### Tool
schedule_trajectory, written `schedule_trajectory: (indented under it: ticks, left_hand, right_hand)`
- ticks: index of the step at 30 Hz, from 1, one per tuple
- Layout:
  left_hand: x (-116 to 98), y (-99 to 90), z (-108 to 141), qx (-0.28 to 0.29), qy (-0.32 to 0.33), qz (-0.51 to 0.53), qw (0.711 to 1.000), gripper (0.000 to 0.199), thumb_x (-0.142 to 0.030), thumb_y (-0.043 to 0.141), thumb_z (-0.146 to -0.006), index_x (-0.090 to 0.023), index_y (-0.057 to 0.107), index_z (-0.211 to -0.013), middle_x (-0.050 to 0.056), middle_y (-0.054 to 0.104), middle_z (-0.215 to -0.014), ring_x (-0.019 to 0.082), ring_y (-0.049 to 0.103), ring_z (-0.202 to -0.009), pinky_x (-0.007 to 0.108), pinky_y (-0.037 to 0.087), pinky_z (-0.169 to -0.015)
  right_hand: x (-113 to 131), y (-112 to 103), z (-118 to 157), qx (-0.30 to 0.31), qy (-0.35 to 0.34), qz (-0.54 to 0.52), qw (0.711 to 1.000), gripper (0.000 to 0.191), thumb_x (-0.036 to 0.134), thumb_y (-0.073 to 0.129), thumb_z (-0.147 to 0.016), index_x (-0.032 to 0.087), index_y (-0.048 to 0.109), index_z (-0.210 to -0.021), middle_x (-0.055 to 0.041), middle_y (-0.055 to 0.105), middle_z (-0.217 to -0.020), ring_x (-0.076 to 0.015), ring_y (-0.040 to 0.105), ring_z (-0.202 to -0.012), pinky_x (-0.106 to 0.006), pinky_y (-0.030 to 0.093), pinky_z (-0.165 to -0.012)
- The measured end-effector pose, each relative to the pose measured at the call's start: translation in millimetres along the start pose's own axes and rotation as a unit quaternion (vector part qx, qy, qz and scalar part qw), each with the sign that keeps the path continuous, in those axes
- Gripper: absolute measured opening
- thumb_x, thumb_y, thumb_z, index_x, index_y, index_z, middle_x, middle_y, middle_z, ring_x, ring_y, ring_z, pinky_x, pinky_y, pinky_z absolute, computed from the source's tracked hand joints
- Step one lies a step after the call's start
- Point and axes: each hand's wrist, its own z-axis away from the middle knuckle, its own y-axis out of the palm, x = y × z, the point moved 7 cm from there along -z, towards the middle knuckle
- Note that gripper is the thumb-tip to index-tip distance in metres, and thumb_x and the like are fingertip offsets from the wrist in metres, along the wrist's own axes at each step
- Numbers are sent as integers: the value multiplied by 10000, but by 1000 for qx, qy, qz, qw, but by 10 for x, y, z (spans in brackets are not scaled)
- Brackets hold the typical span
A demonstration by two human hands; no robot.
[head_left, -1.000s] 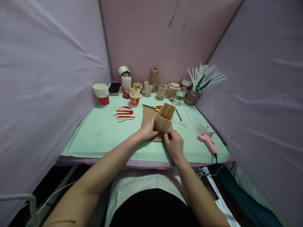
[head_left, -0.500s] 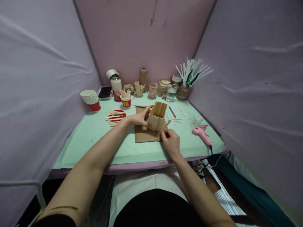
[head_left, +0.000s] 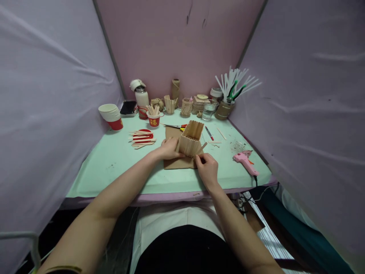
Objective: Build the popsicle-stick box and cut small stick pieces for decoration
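Note:
A small open-topped box of wooden craft sticks [head_left: 189,146] stands on a brown cardboard sheet [head_left: 173,164]. Against its left side lies my left hand [head_left: 169,148], closed on the wall with the thumb low along the front. My right hand [head_left: 208,169] is at the box's lower right corner, thumb and fingers pinched at the near end of a slanting craft stick [head_left: 202,148]. The fingertips partly hide that end. Behind the box lie scissors [head_left: 173,126] and something with a yellow part, partly covered by the box.
A pink glue gun [head_left: 245,163] lies at the right with its cord over the edge. Loose sticks lie on a red disc [head_left: 139,140] at left. Stacked paper cups [head_left: 111,117], a stick-filled cup [head_left: 154,120], a water glass [head_left: 208,110] and a marker [head_left: 209,133] stand or lie around.
My left hand has slid lower along the box's left side, its fingers coming down from the upper rim. My right hand keeps its pinch at the corner. The view has shifted slightly.

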Motion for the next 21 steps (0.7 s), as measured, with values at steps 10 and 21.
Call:
schedule_trajectory:
  ticks: [10,21]
  left_hand:
    - [-241,155,271,-51,-19,-175,983,454,-467,459,-900,-135,628,-1159,166,531,-1327,321,366,-1321,525,184,-1131]
    - [-353,100,314,-130,65,-167,975,267,-354,514,-885,-196,729,-869,128,642,-1138,317,466,-1219,551,216,-1101]
  right_hand:
    - [22,9,18,4,-18,25,1000,261,288,523,-866,209,550,-619,0,554,-629,-164,510,-633,-287,367,-626]
    - [71,-40,25,-6,-32,54,998,247,245,483,-883,219,524,-640,-15,560,-657,-176,504,-661,-296,375,-647]
